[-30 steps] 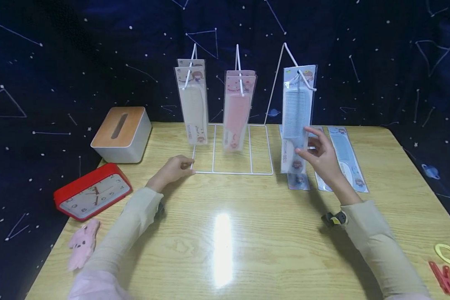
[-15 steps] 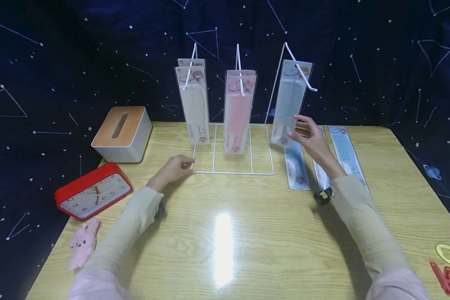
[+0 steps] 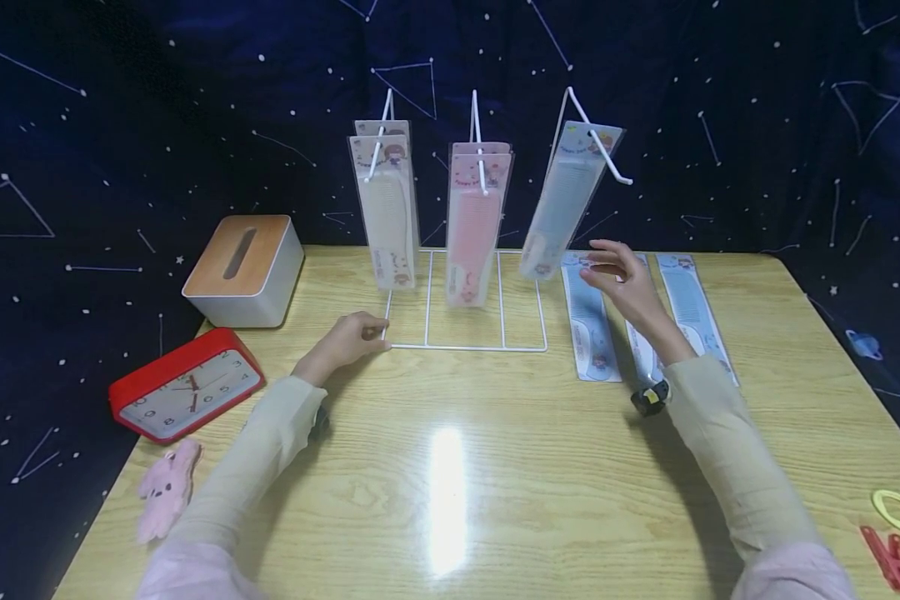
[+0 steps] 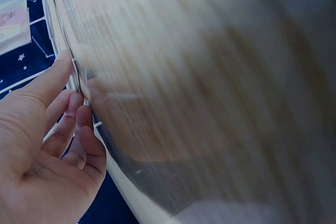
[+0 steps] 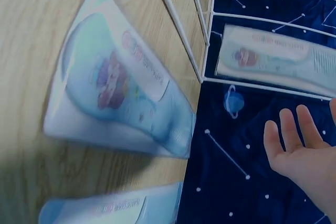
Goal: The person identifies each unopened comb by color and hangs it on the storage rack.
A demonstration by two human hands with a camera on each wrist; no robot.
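A white wire display rack (image 3: 465, 346) stands on the table with three hooks. My left hand (image 3: 345, 343) pinches the front left corner of its base between thumb and fingers. From the right hook hangs a packaged blue comb (image 3: 566, 204), tilted with its lower end toward the left. Just right of it my right hand (image 3: 626, 287) is held in the air, fingers extended and apart from the package. Packaged pink combs (image 3: 474, 233) hang on the middle hook and packaged cream combs (image 3: 388, 221) on the left one. In the right wrist view the hanging blue comb (image 5: 273, 56) shows beyond my fingertips.
Several packaged blue combs (image 3: 591, 321) lie on the table under and beside my right hand. At left are a tissue box (image 3: 270, 287), a red clock (image 3: 172, 362) and a pink plush toy (image 3: 167, 492). A yellow ring (image 3: 898, 529) and red clip (image 3: 887, 558) lie front right.
My right hand has let go of the blue comb, which now hangs from the right hook. Its lower end has swung left and back. My left hand keeps its place on the rack.
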